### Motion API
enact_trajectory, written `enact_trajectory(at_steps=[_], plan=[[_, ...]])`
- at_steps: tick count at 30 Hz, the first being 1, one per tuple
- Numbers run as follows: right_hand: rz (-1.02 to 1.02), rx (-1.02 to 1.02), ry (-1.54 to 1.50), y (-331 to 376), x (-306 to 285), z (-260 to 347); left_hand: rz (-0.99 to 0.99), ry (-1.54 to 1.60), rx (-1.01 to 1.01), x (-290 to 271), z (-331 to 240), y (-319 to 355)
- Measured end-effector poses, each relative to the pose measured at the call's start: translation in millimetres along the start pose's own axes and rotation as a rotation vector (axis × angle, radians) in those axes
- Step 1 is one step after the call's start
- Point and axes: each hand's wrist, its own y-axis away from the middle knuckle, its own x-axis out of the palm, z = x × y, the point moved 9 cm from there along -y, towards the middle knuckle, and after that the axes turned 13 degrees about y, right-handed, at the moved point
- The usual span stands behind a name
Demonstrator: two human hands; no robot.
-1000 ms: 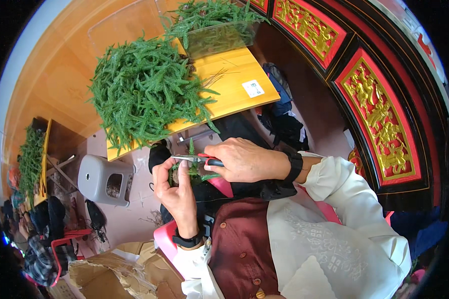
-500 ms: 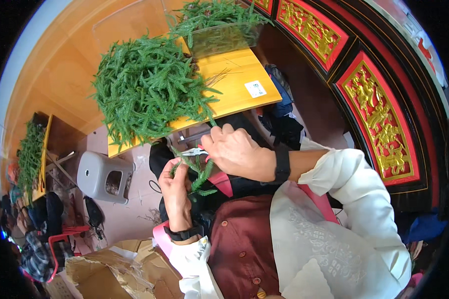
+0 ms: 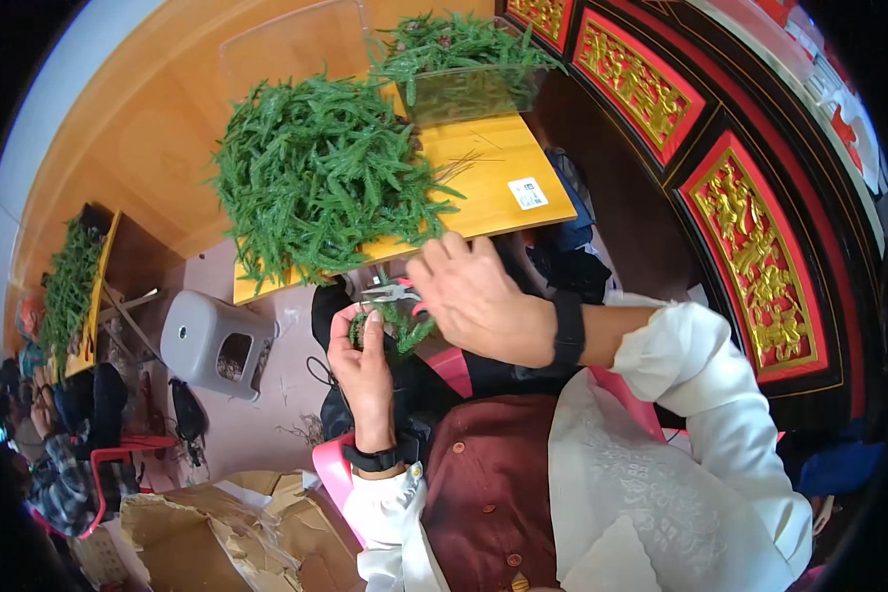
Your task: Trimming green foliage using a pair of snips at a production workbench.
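Observation:
My left hand (image 3: 365, 380) pinches a green artificial pine sprig (image 3: 405, 331) between thumb and fingers. The sprig hangs to the right of the fingertips, partly under the right hand. My right hand (image 3: 483, 308) is wrapped round the red handles of a pair of pliers (image 3: 395, 292). The metal jaws point left, just above the left fingertips, and look parted and clear of the sprig. Beyond both hands, a big heap of similar green sprigs (image 3: 321, 178) covers much of the yellow tabletop (image 3: 488, 197).
Behind the heap stands a clear bin (image 3: 474, 94) beside more greenery. A grey plastic stool (image 3: 202, 340) is at the left, a torn cardboard box (image 3: 197, 533) at the lower left. Carved red and gold panels (image 3: 750, 257) line the right. Another person (image 3: 64, 483) sits far left.
The pliers have drawn up off the sprig near the left fingertips, and their jaws look wider apart. The sprig sits higher against the left hand. The whole view has shifted slightly.

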Motion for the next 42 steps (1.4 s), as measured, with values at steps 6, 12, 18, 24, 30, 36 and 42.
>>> enact_trajectory(at_steps=[6,12,18,24,30,36,42], plan=[[0.112,0.135,-0.391,11,13,-18,-0.02,-0.05,0.022,4,-20,-5],[0.61,0.035,-0.806,12,56,-15,-0.007,-0.188,0.135,19,-33,7],[0.719,-0.124,-0.975,12,50,-9,0.007,-0.194,0.128,29,-43,12],[0.706,-0.204,-0.902,13,43,-12,0.037,-0.064,0.021,28,-27,11],[0.633,-0.128,-0.791,22,41,-13,0.043,0.076,-0.088,30,-17,14],[0.625,0.008,-0.862,26,32,-9,0.058,0.126,-0.134,26,-14,12],[0.623,-0.046,-0.786,24,38,-14,0.128,0.107,-0.163,26,-16,12]])
